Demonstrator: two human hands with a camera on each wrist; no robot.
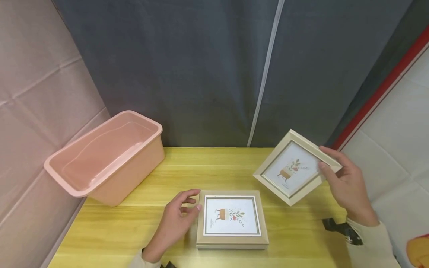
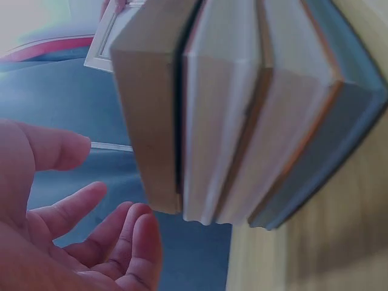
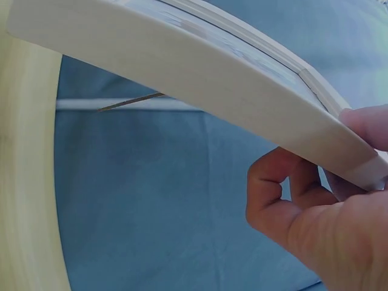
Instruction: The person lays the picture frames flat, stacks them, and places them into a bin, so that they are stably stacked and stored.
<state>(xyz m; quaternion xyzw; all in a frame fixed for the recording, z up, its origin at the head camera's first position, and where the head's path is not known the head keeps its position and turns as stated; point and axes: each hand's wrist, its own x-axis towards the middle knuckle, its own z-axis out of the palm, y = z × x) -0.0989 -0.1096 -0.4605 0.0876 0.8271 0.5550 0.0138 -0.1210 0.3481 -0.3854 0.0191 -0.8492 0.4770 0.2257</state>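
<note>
My right hand pinches one corner of a cream picture frame, thumb on its face and fingers behind. The frame is tilted above the table, showing a plant-in-pot print; the right wrist view shows its long side edge. My left hand is at the left edge of another beige picture frame, fingers loosely bent and gripping nothing. That frame tops a stack; the left wrist view shows pale and blue-grey layers under it. Whether a left fingertip touches the corner is hard to tell.
A pink plastic bin stands at the table's back left, its inside visible. Behind the yellow wooden table hangs a dark grey curtain. Pale panels stand at both sides, the right one with a red edge.
</note>
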